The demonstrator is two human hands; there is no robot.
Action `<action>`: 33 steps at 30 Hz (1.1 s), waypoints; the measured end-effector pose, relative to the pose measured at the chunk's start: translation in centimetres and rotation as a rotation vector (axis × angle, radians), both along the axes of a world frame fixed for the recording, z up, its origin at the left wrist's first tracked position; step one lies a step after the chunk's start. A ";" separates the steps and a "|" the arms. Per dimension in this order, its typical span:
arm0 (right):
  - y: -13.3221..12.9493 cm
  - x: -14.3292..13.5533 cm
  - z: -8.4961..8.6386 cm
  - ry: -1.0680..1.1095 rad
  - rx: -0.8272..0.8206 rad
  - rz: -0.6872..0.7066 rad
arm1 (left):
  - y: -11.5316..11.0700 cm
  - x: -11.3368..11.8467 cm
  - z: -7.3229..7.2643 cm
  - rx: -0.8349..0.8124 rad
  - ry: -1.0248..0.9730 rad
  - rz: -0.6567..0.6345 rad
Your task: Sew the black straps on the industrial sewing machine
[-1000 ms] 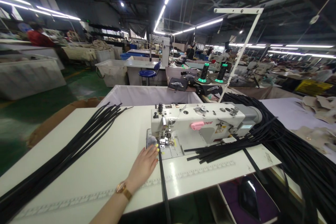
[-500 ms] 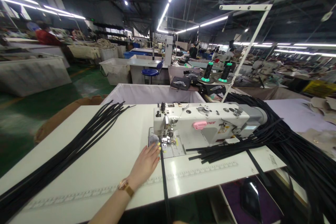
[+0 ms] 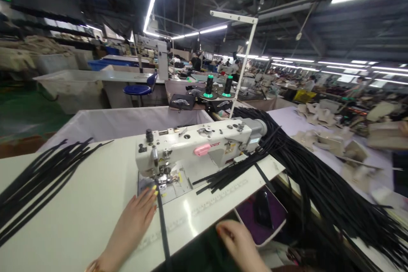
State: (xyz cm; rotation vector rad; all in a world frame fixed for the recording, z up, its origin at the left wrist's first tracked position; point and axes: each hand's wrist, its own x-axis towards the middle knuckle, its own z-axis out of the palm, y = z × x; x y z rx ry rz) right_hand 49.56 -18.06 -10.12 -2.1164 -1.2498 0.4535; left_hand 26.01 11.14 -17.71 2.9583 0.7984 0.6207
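My left hand [image 3: 137, 216] lies flat on the white table, fingers stretched toward the needle area of the sewing machine [image 3: 191, 153]. Its fingertips rest against the left side of a narrow black strap [image 3: 162, 225]. That strap runs from under the presser foot [image 3: 164, 178] across the table and over the front edge. My right hand [image 3: 237, 240] is in front of the table edge, fingers curled together; whether anything is in them is hidden. Several black straps [image 3: 223, 176] lie on the machine bed, and another bundle of straps [image 3: 47, 178] is spread at the left.
A large heap of black straps [image 3: 309, 174] hangs over the right side. Below the table, a phone [image 3: 263, 209] lies in a purple-lined drawer [image 3: 279, 216]. Behind the machine are a white-lined bin [image 3: 140, 120], thread cones [image 3: 208, 87] and a blue stool [image 3: 137, 89].
The view has swung to the right. My right hand has come into view at the table's front edge. My left hand stays flat beside the strap near the needle.
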 end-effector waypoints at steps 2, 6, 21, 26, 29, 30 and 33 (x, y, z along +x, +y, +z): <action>0.6 4.2 2.5 -0.232 -0.003 -0.095 | 0.5 -0.1 -0.9 0.013 -0.009 -0.020; 3.4 10.9 5.5 -0.593 -0.187 -0.164 | 1.0 -0.2 -1.7 0.023 0.000 -0.027; 7.3 15.5 2.4 -0.959 -0.238 0.082 | -1.7 0.4 4.2 -0.079 -0.038 0.054; 7.4 11.4 1.8 -0.989 -0.002 0.206 | -2.1 0.4 5.1 -0.112 -0.039 0.063; 7.3 5.4 2.9 -0.861 0.148 0.376 | -2.2 0.4 5.3 -0.125 -0.031 0.064; 7.1 3.1 3.4 -0.783 0.173 0.455 | -2.2 0.4 5.3 -0.126 -0.031 0.063; 5.8 -3.4 4.5 -0.419 0.134 0.751 | -2.1 0.4 5.2 -0.122 -0.038 0.056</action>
